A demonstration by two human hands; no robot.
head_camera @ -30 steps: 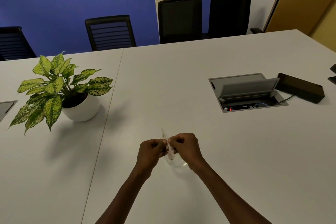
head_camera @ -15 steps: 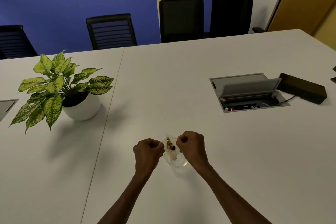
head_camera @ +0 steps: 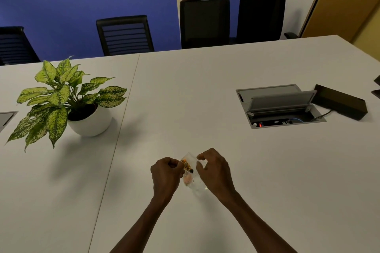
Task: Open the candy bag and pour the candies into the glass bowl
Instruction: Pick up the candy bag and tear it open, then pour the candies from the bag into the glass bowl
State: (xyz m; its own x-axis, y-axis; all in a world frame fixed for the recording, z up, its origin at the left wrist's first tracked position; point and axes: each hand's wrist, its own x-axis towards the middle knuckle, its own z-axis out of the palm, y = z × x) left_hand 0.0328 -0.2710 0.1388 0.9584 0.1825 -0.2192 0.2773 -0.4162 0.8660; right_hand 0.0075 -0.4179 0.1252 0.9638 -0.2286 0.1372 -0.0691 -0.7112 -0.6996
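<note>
A small clear plastic candy bag (head_camera: 190, 160) hangs between my two hands, just above a small glass bowl (head_camera: 196, 188) on the white table. Orange, dark and pinkish candies (head_camera: 188, 172) show inside the bag and at the bowl's mouth. My left hand (head_camera: 165, 174) pinches the bag's left edge. My right hand (head_camera: 213, 168) holds the bag's right side with fingers curled; it hides much of the bowl. Whether candies lie in the bowl or still in the bag I cannot tell.
A potted plant (head_camera: 67, 104) in a white pot stands at the left. An open cable box (head_camera: 277, 107) is set into the table at the right, with a black device (head_camera: 341, 104) beside it. Black chairs (head_camera: 125, 35) line the far edge.
My hands have drawn apart, spreading the bag wider over the bowl. Coloured candies, hidden a second ago, now show between my hands.
</note>
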